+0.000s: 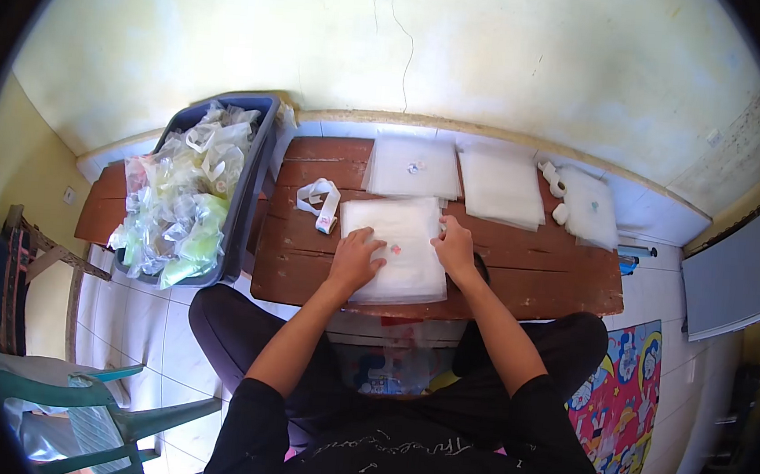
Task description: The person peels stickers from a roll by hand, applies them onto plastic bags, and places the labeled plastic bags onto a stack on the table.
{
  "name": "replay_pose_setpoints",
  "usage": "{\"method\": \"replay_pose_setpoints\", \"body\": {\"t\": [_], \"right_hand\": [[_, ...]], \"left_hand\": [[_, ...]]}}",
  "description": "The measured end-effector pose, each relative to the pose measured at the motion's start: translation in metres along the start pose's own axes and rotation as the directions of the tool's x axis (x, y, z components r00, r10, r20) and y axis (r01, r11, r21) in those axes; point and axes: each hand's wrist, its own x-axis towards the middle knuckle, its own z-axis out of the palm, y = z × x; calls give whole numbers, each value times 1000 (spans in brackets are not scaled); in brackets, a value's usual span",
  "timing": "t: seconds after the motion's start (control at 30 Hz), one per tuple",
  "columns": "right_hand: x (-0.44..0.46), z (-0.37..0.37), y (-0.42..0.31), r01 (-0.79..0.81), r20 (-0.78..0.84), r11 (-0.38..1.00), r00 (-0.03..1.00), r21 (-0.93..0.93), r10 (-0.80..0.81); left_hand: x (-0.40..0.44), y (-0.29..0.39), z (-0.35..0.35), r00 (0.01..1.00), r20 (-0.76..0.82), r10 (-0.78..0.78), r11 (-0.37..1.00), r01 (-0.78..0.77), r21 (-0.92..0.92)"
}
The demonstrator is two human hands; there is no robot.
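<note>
A stack of translucent plastic bags (395, 278) lies in front of me on the brown wooden table, with a small reddish mark near its middle. My left hand (358, 257) rests on the stack's left side, its fingers spread. At the right edge of the stack, the fingers of my right hand (455, 247) are curled closed; a small pale bit shows at the fingertips, too small to name. To the left of the stack lies a looped white strip (318, 202), which resembles label tape.
Behind are more bag stacks: one at the back (413, 173), another beside it (501, 184), and a third (591, 212) at right. Small white rolls (553, 180) sit between these last two. A dark tub (262, 154) full of crumpled plastic stands left. Green chair (129, 422) lower left.
</note>
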Motion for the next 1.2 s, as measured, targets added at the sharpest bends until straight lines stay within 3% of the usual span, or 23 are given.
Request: {"method": "replay_pose_setpoints", "body": {"t": [0.2, 0.27, 0.4, 0.47, 0.6, 0.8, 1.1, 1.17, 1.2], "right_hand": [[5, -11, -4, -74, 56, 997, 996, 19, 73], [5, -15, -6, -11, 18, 996, 1000, -93, 12], [7, -13, 2, 46, 0, 995, 999, -88, -46], [5, -12, -1, -58, 25, 994, 998, 91, 56], [-1, -15, -10, -128, 80, 984, 990, 128, 118], [5, -14, 1, -73, 24, 988, 997, 135, 70], [26, -33, 6, 83, -149, 991, 984, -107, -99], [33, -43, 2, -36, -4, 966, 999, 256, 39], [36, -46, -2, -36, -4, 966, 999, 254, 39]], "left_hand": [[0, -3, 1, 1000, -20, 21, 1000, -22, -18], [2, -6, 2, 1000, -26, 16, 999, -17, -32], [2, -6, 0, 1000, -24, -16, 998, 15, -62], [2, -5, 0, 1000, -18, 0, 999, -1, -51], [1, -3, 0, 1000, -13, 8, 999, -8, -38], [1, -3, -2, 996, -65, -56, 997, 52, -66], [2, -7, 3, 994, -98, -51, 996, 43, -80], [3, -8, 5, 988, -144, -55, 992, 38, -118], [4, -5, 3, 980, -188, -63, 987, 34, -154]]}}
